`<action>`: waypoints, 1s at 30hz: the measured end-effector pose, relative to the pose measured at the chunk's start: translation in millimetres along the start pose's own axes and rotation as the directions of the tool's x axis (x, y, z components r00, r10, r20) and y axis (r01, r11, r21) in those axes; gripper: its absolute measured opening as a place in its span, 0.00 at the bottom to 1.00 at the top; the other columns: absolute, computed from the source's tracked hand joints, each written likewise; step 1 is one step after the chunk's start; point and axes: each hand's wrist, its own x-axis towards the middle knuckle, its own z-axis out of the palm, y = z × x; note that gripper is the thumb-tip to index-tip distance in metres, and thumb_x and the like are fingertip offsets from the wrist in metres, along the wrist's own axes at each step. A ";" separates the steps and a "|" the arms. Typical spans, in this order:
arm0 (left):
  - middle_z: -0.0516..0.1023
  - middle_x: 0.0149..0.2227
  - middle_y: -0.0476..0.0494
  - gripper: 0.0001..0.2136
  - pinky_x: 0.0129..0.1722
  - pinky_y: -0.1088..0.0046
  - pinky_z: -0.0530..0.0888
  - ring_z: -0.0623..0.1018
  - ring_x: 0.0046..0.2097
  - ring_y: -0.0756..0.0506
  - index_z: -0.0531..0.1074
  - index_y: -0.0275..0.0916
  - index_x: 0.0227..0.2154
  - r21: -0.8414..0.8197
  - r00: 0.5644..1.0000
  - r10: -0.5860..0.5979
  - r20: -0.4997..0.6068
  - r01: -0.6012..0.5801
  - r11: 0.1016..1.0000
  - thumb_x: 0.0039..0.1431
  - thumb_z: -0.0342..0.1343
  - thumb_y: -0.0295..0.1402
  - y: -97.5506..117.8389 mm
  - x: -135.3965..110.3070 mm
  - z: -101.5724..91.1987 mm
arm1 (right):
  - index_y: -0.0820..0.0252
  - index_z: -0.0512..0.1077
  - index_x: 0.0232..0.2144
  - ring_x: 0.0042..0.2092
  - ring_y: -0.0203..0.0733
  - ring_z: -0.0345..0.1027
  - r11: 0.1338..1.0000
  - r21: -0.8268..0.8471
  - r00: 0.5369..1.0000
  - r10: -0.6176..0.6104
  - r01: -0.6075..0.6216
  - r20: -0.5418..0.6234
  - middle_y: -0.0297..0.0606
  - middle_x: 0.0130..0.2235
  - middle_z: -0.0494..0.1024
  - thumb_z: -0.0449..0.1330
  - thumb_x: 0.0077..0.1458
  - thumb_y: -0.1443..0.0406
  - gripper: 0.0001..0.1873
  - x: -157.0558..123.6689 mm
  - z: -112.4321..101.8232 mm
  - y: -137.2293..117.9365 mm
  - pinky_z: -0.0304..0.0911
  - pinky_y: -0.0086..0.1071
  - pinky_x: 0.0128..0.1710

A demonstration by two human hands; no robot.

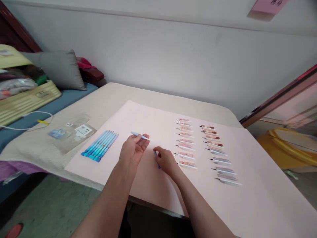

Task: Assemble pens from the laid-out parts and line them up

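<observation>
My left hand (132, 150) is raised a little above the pink paper sheet (153, 122), its fingers pinched on a light blue pen (140, 135) that points left and away. My right hand (166, 161) rests on the sheet just to the right, fingers curled round a small dark blue piece (156, 158), probably a pen cap. A row of several blue pens (100, 145) lies side by side on the sheet to the left. To the right lie two columns of small patterned pieces with white tips (186, 145) (218, 153).
The sheet covers a beige table (104, 99) against a grey wall. Clear plastic packaging (73, 132) lies at the table's left. A bed with a grey pillow (60, 67) and a cream case (27, 99) stands further left. A yellow tub (284, 145) sits at right.
</observation>
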 end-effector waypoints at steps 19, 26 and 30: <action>0.76 0.33 0.38 0.05 0.34 0.70 0.77 0.79 0.37 0.45 0.64 0.35 0.29 0.157 0.985 0.153 0.075 -0.163 0.974 0.53 0.53 0.20 -11.3 3.2 2.2 | 0.63 0.69 0.40 0.18 0.24 0.44 -0.088 0.923 0.927 -0.007 -0.375 0.376 0.28 0.23 0.61 0.58 0.44 0.72 0.17 -9.8 -33.3 -21.0 0.36 0.17 0.13; 0.76 0.31 0.42 0.07 0.36 0.67 0.75 0.79 0.37 0.45 0.63 0.38 0.32 0.279 0.949 0.282 0.143 -0.312 0.908 0.51 0.55 0.24 -16.3 -2.5 7.4 | 0.64 0.70 0.39 0.18 0.24 0.40 0.012 0.929 0.928 -0.047 -0.370 0.370 0.26 0.21 0.58 0.56 0.42 0.72 0.17 -11.5 -37.0 -24.7 0.34 0.19 0.13; 0.77 0.31 0.44 0.09 0.38 0.64 0.75 0.79 0.37 0.45 0.63 0.39 0.34 0.321 0.922 0.338 0.186 -0.383 0.866 0.51 0.56 0.26 -19.4 -2.1 7.5 | 0.64 0.71 0.38 0.18 0.24 0.40 0.072 0.933 0.935 -0.022 -0.352 0.354 0.26 0.22 0.58 0.56 0.42 0.71 0.16 -11.3 -37.3 -24.1 0.33 0.19 0.14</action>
